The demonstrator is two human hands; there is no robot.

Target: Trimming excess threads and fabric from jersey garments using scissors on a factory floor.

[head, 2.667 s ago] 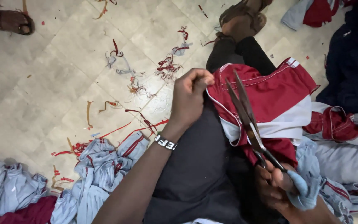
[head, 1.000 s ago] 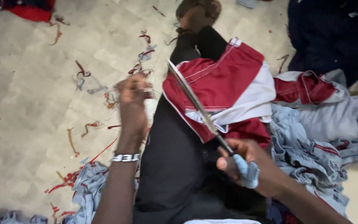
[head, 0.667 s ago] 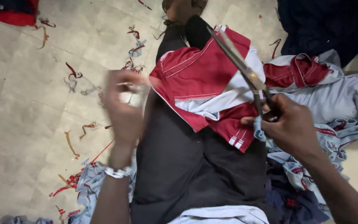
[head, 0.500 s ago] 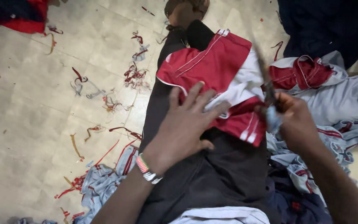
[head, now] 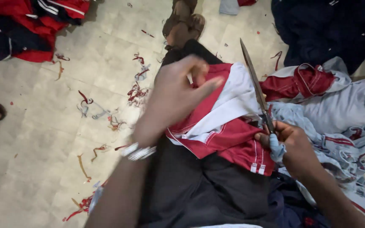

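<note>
A red and white garment (head: 227,126) lies across my lap, over my dark trousers (head: 191,190). My left hand (head: 176,95) hovers over its upper left part, fingers spread and blurred, nothing held in it. My right hand (head: 290,145) grips the cloth-wrapped handles of long metal scissors (head: 255,86). Their blades are together and point away from me, along the garment's right edge. A silver bracelet (head: 138,152) circles my left wrist.
Red and grey fabric scraps (head: 136,90) litter the tiled floor to my left. Grey and red clothes (head: 339,109) are heaped at my right, dark blue cloth (head: 330,25) behind them, a red and navy pile (head: 26,25) at top left. My sandalled foot (head: 182,23) is ahead.
The left hand has lifted off the garment and moved up over it. The right hand has swung the scissors from the garment's middle to its right edge, blades now closed.
</note>
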